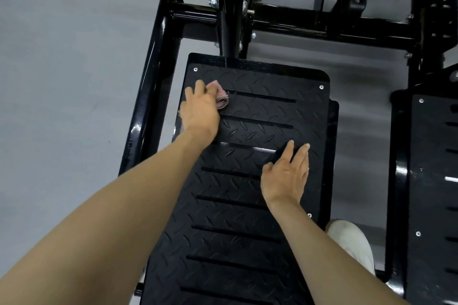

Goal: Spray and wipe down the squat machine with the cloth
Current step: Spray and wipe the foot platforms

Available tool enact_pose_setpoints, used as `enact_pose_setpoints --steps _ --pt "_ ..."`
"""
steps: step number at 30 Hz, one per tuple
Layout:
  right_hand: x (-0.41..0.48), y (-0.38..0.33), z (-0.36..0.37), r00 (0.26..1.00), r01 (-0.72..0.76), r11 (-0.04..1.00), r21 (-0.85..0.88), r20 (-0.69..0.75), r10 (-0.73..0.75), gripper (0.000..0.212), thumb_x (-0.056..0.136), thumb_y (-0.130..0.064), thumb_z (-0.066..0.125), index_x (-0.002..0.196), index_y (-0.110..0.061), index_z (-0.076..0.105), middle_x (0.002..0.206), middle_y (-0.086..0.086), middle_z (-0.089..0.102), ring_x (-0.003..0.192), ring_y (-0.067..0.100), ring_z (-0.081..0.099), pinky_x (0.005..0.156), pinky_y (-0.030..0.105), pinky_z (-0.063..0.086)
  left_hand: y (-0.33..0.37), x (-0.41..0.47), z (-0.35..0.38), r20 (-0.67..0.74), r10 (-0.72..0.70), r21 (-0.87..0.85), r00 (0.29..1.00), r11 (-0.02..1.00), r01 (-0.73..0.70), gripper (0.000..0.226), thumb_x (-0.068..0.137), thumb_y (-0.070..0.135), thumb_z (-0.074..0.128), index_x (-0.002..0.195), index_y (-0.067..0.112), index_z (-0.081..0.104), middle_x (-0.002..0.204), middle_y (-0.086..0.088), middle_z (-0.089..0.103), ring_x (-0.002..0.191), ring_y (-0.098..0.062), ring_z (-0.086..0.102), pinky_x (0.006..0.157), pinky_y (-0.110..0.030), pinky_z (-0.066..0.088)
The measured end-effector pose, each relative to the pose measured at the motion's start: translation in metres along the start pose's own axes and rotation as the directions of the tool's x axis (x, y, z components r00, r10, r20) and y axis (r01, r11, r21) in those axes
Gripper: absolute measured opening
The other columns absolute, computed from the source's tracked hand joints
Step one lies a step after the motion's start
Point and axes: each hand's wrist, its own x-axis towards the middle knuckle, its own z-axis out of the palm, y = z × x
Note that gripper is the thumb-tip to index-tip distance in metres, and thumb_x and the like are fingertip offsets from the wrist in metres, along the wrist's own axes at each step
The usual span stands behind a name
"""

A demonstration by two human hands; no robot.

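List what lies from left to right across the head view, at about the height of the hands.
Grey floor → black frame rail → left hand → pink cloth that it holds → right hand flat on the footplate → white shoe → second footplate.

The squat machine's foot plate (pixel 247 205) is black with a raised diamond-tread pattern. It looks rough and mostly matt, with a dull sheen near its middle. The frame (pixel 153 96) around it is tubular metal in glossy black paint that throws bright highlights. The plate's screws (pixel 321 87) and the frame's nuts (pixel 212 2) are bare, shiny metal. The cloth (pixel 220 96) is pink, nubbly fabric with a stitched edge. The floor (pixel 62 82) is grey, smooth and matt.
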Motion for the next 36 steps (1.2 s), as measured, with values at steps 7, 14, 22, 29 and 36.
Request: enact_pose_setpoints --steps 7,14,22,29,36 --pt "-0.004 0.022 -0.005 0.999 -0.051 0.999 -0.016 -0.008 0.051 0.071 0.097 -0.019 0.042 0.152 -0.01 -0.001 0.157 0.017 -0.014 0.147 0.028 -0.004 0.121 0.041 0.007 0.067 -0.011 0.014 0.024 0.084 0.005 0.996 0.996 -0.084 0.064 0.086 0.001 0.054 0.143 0.018 0.03 0.139 -0.009 0.029 0.121 -0.031 0.034 0.087 -0.041 0.042" --pt "-0.01 0.018 0.002 0.998 -0.059 0.998 0.021 0.022 0.058 0.076 0.097 -0.025 0.044 0.152 -0.012 -0.007 0.157 0.015 -0.018 0.147 0.026 -0.008 0.121 0.038 0.004 0.142 -0.025 0.017 0.124 0.274 0.01 0.954 0.961 -0.277 0.078 0.081 0.005 0.065 0.147 0.015 0.024 0.144 -0.007 0.023 0.128 -0.031 0.03 0.096 -0.041 0.04" --pt "-0.01 0.015 -0.005 0.996 -0.087 0.994 0.068 0.0 0.087 0.075 0.096 -0.022 0.046 0.152 -0.008 -0.002 0.158 0.016 -0.014 0.147 0.027 -0.005 0.121 0.039 0.007 0.088 -0.045 0.026 0.126 0.588 0.213 0.799 0.771 -0.6 0.071 0.086 0.007 0.055 0.146 0.021 0.021 0.142 -0.006 0.026 0.123 -0.03 0.032 0.097 -0.038 0.037" --pt "-0.014 0.017 -0.005 0.988 -0.152 0.981 0.117 0.0 0.153 0.077 0.096 -0.02 0.045 0.15 -0.001 -0.006 0.158 0.015 -0.013 0.147 0.026 -0.004 0.121 0.038 0.009 0.103 -0.053 0.023 0.141 0.528 0.084 0.837 0.836 -0.542 0.06 0.087 0.005 0.053 0.142 0.022 0.035 0.139 -0.006 0.03 0.122 -0.029 0.033 0.092 -0.038 0.04" --pt "-0.022 0.02 -0.002 0.986 -0.167 0.981 0.095 0.028 0.165 0.079 0.096 -0.022 0.046 0.15 -0.002 -0.008 0.157 0.016 -0.015 0.147 0.027 -0.004 0.121 0.039 0.008 0.079 -0.045 0.018 0.174 0.502 0.147 0.847 0.837 -0.526 0.069 0.086 0.0 0.053 0.145 0.029 0.031 0.141 -0.004 0.026 0.126 -0.031 0.029 0.102 -0.043 0.036"
